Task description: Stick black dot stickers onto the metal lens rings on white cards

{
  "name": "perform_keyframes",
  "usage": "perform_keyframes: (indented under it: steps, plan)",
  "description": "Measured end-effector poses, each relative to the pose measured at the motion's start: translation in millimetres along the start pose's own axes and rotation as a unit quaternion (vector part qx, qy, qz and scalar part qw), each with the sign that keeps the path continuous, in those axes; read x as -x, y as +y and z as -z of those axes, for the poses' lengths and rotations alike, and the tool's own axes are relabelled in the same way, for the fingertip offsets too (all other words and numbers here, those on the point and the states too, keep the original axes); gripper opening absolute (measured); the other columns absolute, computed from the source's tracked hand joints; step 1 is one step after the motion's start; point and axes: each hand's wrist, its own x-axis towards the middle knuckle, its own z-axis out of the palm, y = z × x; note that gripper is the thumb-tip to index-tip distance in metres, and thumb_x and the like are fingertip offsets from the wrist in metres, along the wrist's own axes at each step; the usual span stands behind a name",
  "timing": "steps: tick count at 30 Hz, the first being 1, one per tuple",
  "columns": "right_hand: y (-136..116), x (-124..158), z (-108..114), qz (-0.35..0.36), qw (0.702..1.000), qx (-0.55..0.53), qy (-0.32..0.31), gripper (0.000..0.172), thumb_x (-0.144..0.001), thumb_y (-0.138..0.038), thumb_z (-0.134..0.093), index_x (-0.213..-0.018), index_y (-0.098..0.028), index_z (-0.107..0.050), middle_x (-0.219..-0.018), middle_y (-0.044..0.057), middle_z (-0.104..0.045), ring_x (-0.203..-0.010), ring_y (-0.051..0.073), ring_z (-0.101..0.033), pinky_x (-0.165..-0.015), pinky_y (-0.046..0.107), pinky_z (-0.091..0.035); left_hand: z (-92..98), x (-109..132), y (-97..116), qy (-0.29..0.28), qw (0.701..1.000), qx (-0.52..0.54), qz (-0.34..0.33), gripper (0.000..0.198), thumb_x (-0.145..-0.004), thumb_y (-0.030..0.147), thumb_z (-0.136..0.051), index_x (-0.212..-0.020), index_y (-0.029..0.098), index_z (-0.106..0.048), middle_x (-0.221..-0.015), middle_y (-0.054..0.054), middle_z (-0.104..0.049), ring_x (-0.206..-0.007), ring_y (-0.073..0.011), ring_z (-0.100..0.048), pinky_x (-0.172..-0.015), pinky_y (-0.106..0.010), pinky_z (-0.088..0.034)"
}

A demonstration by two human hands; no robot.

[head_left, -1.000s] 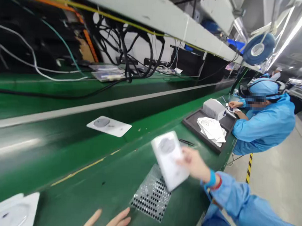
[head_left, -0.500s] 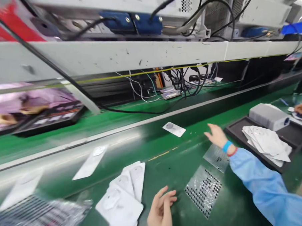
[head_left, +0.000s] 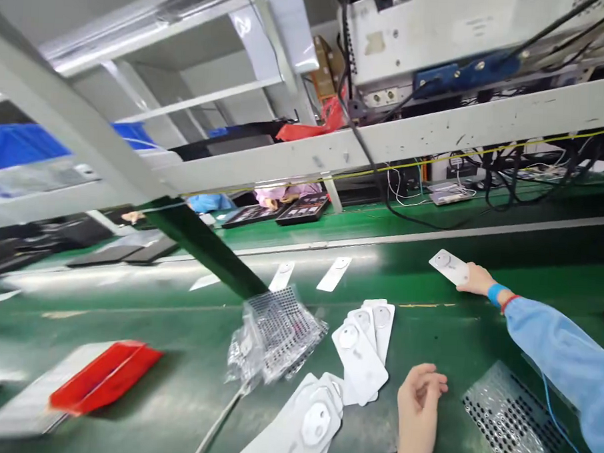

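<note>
My right hand (head_left: 476, 279) reaches out over the green conveyor belt (head_left: 530, 263) and closes on the near end of a white card with a round disc (head_left: 446, 265); the card lies low on or just above the belt. My left hand (head_left: 417, 402) hovers at the near edge of the bench with its fingers curled in and nothing visible in them. Just left of it lies a fanned pile of the same white cards (head_left: 361, 352), and more cards (head_left: 311, 424) spread toward the bottom edge.
A crumpled clear bag with dotted sheets (head_left: 277, 332) lies left of the pile. A dotted sheet (head_left: 506, 416) lies under my right sleeve. Two white strips (head_left: 334, 273) ride the belt. A green post (head_left: 205, 249) slants across, a red flat item (head_left: 105, 378) lies left. Another person's hands (head_left: 278, 200) work beyond the belt.
The view has swung left. My right hand stretched to the card on the belt and closed on it. My left hand's fingers curled in from being spread.
</note>
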Motion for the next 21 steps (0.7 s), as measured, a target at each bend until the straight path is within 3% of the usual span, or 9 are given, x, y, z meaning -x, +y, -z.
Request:
perform_keyframes:
  steps: [2,5,8,11,12,14,16,18,21]
  plan:
    - [-21,42,-5,0.032,0.999,-0.007,-0.024,0.029,-0.081,-0.032,-0.074,-0.103,-0.014,-0.066,-0.092,0.007,-0.067,-0.082,0.019,-0.067,-0.07,0.03,-0.054,-3.8,1,4,0.003,1.0,0.026,0.008,0.059,-0.074,0.056,-0.07,-0.114,0.015,-0.06,-0.096,-0.019,-0.075,-0.081,-0.0266,-0.074,-0.071,-0.036,-0.059]
    - [-49,126,-20,0.076,0.993,-0.015,-0.091,0.067,-0.056,-0.028,-0.087,-0.117,-0.02,-0.063,-0.101,0.003,-0.069,-0.089,0.021,-0.068,-0.075,0.028,-0.055,-4.0,-1,12,0.028,0.998,0.049,0.025,0.073,-0.085,0.051,-0.058,-0.146,0.024,-0.028,-0.143,-0.019,-0.052,-0.116,-0.026,-0.064,-0.085,-0.037,-0.056]
    - [-51,195,-31,0.11,0.985,-0.041,-0.123,0.1,-0.06,-0.038,-0.087,-0.145,-0.018,-0.038,-0.125,0.012,-0.061,-0.113,0.026,-0.061,-0.093,0.036,-0.053,6.7,-9,18,0.078,0.996,0.026,0.027,0.078,-0.087,0.04,-0.056,-0.152,0.024,-0.015,-0.161,-0.014,-0.024,-0.141,-0.0236,-0.037,-0.11,-0.036,-0.038]
    - [-25,229,-32,0.125,0.99,-0.009,-0.062,0.075,-0.079,-0.04,-0.075,-0.142,-0.019,-0.042,-0.131,0.016,-0.058,-0.12,0.028,-0.057,-0.098,0.043,-0.052,22.6,-16,25,0.138,0.99,-0.041,-0.007,0.097,-0.082,0.032,-0.062,-0.154,0.023,0.002,-0.165,-0.008,0.006,-0.151,-0.0211,-0.002,-0.12,-0.035,-0.011]
    - [-15,234,-32,0.144,0.989,0.004,-0.042,0.057,-0.083,-0.037,-0.072,-0.133,-0.02,-0.052,-0.126,0.015,-0.061,-0.117,0.028,-0.059,-0.095,0.043,-0.053,26.6,-17,27,0.137,0.988,-0.066,-0.024,0.095,-0.079,0.03,-0.062,-0.155,0.022,-0.005,-0.166,-0.007,0.001,-0.151,-0.0208,-0.003,-0.12,-0.034,-0.008]
    - [1,236,-34,0.191,0.981,0.012,-0.019,0.026,-0.089,-0.03,-0.065,-0.113,-0.021,-0.065,-0.115,0.012,-0.067,-0.106,0.026,-0.064,-0.089,0.041,-0.056,29.8,-17,28,0.091,0.989,-0.114,-0.038,0.07,-0.075,0.029,-0.063,-0.141,0.017,-0.045,-0.156,-0.01,-0.036,-0.145,-0.0259,-0.027,-0.119,-0.035,-0.017]
    - [8,235,-38,0.213,0.977,0.0,-0.002,0.016,-0.094,-0.024,-0.057,-0.104,-0.021,-0.069,-0.108,0.01,-0.069,-0.1,0.022,-0.066,-0.088,0.039,-0.057,25.9,-15,26,0.011,0.988,-0.154,-0.017,0.033,-0.071,0.032,-0.064,-0.095,0.014,-0.075,-0.114,-0.012,-0.072,-0.118,-0.0323,-0.058,-0.106,-0.04,-0.038]
    - [5,235,-40,0.215,0.976,-0.012,0.024,0.018,-0.096,-0.023,-0.054,-0.106,-0.022,-0.069,-0.108,0.01,-0.069,-0.1,0.021,-0.065,-0.089,0.039,-0.056,17.1,-10,21,-0.073,0.981,-0.179,0.017,0.026,-0.069,0.039,-0.066,-0.063,0.015,-0.075,-0.072,-0.01,-0.074,-0.082,-0.0307,-0.068,-0.083,-0.04,-0.05]
    - [-6,237,-39,0.221,0.972,-0.021,0.072,0.02,-0.096,-0.023,-0.054,-0.109,-0.021,-0.068,-0.107,0.011,-0.068,-0.1,0.022,-0.062,-0.088,0.042,-0.055,3.9,0,18,-0.171,0.968,-0.178,0.051,0.035,-0.07,0.046,-0.067,-0.058,0.014,-0.075,-0.056,-0.007,-0.068,-0.06,-0.0233,-0.064,-0.063,-0.032,-0.049]
